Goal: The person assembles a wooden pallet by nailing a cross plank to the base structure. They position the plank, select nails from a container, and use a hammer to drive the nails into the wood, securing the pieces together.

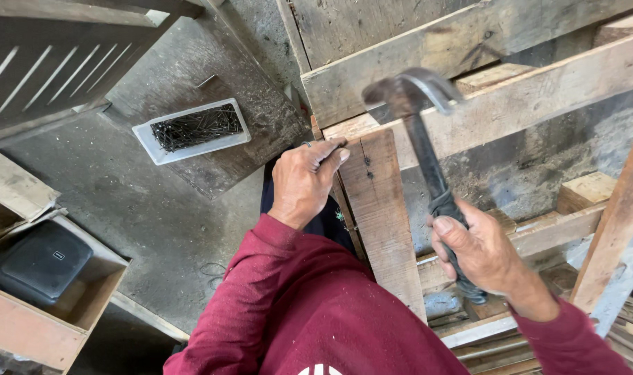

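- Down on the concrete floor (157,208), a shallow white rectangular tray (191,130) lies at upper left, filled with dark loose nails (197,126); it sits well apart from both hands.
- At lower left, an open wooden box (49,305) holds a black speaker-like case (40,262) with a small pale label on its face, too small to make out.
- Right hand (484,253): its grip is clamped around the black handle of a claw hammer (428,160), whose grey head is raised above the pallet, blurred, claw pointing right.
- Left hand (306,179): its grip is pinched together on a small nail (339,144) at the top corner of an upright pale plank (382,222), just below and left of the hammer head.
- Around them stand the weathered crossboards of a wooden pallet (511,104), with a small wood block (586,191) behind at right.
- Both arms wear dark red sleeves (289,305).
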